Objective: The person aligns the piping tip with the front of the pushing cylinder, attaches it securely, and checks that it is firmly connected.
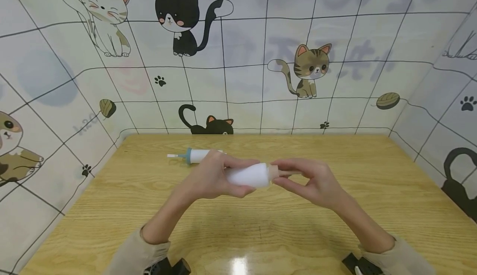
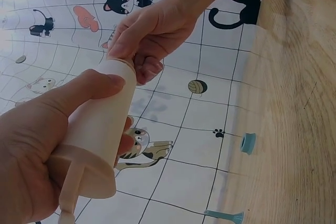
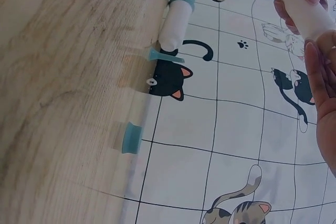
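Note:
A white cylinder (image 1: pixel 253 174) is held up over the table, lying nearly level in the head view. My left hand (image 1: pixel 218 177) grips its body, thumb along one side and fingers round the other. My right hand (image 1: pixel 316 184) pinches the beige piece (image 1: pixel 273 172) at its right end, and a thin beige stem (image 1: pixel 294 172) runs between those fingers. In the left wrist view, a beige disc (image 2: pixel 97 177) with a narrow rod (image 2: pixel 72 182) closes the near end. The fingers hide part of the beige piece.
A similar white cylinder (image 3: pixel 176 24) with a teal collar lies farther back on the wooden table (image 1: pixel 261 233). A teal stemmed piece (image 3: pixel 164 56) and a teal spool-shaped piece (image 3: pixel 132 138) are near the table's back edge. Cat-printed walls (image 1: pixel 246 84) enclose the table.

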Demonstrator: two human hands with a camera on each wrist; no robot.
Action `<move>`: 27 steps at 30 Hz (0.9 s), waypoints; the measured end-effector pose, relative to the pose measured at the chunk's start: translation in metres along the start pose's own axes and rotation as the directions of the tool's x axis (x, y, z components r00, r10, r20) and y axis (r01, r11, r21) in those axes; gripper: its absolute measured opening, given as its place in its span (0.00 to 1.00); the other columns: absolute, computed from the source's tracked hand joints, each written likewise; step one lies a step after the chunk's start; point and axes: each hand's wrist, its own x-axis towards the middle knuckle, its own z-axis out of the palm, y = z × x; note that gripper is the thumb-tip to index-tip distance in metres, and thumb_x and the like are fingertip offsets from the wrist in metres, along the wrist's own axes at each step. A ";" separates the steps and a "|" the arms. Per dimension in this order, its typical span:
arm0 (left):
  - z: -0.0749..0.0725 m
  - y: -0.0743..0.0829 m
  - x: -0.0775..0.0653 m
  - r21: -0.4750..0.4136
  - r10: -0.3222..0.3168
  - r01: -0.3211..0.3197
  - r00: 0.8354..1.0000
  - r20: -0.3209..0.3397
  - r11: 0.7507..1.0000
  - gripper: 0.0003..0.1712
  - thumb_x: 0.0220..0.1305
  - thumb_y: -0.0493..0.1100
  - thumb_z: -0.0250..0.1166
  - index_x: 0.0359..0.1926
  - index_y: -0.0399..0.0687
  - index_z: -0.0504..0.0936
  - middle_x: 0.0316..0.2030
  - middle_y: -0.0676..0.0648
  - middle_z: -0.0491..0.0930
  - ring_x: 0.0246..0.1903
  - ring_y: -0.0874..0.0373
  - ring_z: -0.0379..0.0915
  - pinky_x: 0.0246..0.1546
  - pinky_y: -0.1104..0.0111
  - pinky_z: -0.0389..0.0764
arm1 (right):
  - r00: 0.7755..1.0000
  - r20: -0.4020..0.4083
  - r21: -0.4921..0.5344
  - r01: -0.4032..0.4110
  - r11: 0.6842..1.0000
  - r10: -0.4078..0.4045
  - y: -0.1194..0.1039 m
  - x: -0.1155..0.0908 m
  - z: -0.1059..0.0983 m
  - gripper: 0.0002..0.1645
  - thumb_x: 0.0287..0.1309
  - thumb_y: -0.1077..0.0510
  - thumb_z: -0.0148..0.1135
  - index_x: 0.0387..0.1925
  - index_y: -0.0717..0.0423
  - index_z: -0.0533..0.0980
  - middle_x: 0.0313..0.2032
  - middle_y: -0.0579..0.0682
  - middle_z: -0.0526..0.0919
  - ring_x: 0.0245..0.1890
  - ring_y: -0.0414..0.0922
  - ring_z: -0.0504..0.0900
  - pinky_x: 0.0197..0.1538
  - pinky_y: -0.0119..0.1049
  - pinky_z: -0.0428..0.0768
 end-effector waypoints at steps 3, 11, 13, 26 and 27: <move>0.002 -0.001 0.001 0.036 0.020 -0.020 1.000 -0.003 0.999 0.27 0.53 0.43 0.78 0.56 0.48 0.87 0.41 0.50 0.88 0.28 0.67 0.78 0.29 0.72 0.80 | 0.997 0.020 0.005 -0.078 0.997 0.078 -0.002 -0.001 -0.001 0.19 0.67 0.57 0.65 0.49 0.70 0.81 0.40 0.60 0.88 0.39 0.41 0.88 0.37 0.33 0.85; 0.005 0.000 0.003 0.121 0.030 -0.028 0.999 -0.012 0.992 0.28 0.54 0.45 0.77 0.57 0.48 0.86 0.44 0.49 0.88 0.29 0.65 0.79 0.29 0.73 0.79 | 0.960 0.051 0.060 -0.280 0.958 0.277 -0.006 -0.003 -0.003 0.12 0.65 0.64 0.65 0.48 0.69 0.81 0.36 0.57 0.88 0.29 0.42 0.88 0.31 0.35 0.85; 0.005 0.000 0.003 0.129 0.029 -0.028 0.999 -0.012 0.991 0.28 0.54 0.45 0.77 0.58 0.48 0.85 0.43 0.48 0.88 0.29 0.65 0.79 0.28 0.74 0.79 | 0.957 0.047 0.060 -0.288 0.956 0.286 -0.006 -0.003 -0.003 0.10 0.65 0.67 0.65 0.47 0.68 0.81 0.35 0.56 0.88 0.26 0.42 0.87 0.30 0.35 0.85; -0.001 0.005 0.001 0.133 0.029 -0.026 0.999 -0.018 0.991 0.28 0.54 0.46 0.77 0.58 0.49 0.86 0.42 0.50 0.88 0.28 0.67 0.78 0.27 0.73 0.78 | 0.980 0.053 0.001 -0.191 0.982 0.191 -0.008 0.001 -0.007 0.18 0.64 0.62 0.68 0.53 0.64 0.78 0.46 0.57 0.86 0.43 0.43 0.87 0.43 0.36 0.85; -0.001 0.005 0.001 0.126 0.031 -0.029 0.999 -0.017 0.992 0.28 0.54 0.46 0.77 0.58 0.49 0.86 0.42 0.50 0.88 0.28 0.67 0.78 0.27 0.73 0.78 | 0.985 0.051 0.012 -0.166 0.986 0.165 -0.007 0.002 -0.007 0.17 0.65 0.61 0.68 0.52 0.65 0.79 0.45 0.57 0.86 0.43 0.43 0.87 0.42 0.36 0.85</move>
